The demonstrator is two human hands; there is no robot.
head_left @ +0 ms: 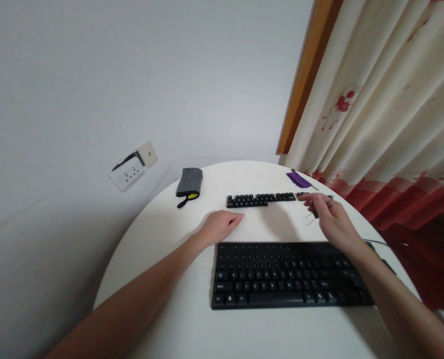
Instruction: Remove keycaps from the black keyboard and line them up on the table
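A black keyboard (pixel 266 279) lies on the white round table, with bare switches showing in its upper rows and lettered keycaps in the lower ones. Behind it, loose black keycaps (pixel 247 200) stand lined up in rows. My left hand (pixel 222 225) rests on the table between the keyboard and these rows, fingers folded together, with nothing seen in them. Above the keyboard's right part, my right hand (pixel 328 212) grips a wire keycap puller (pixel 308 219), its wire loops pointing down-left. The index finger reaches over the right end of the keycap rows.
A grey pouch (pixel 190 181) with a black loop lies at the table's back left. At the back right is a purple cloth-like item (pixel 298 179). A wall socket (pixel 127 173) is on the left, a patterned curtain (pixel 374 99) hangs right, and a cable (pixel 376 242) runs beside the keyboard.
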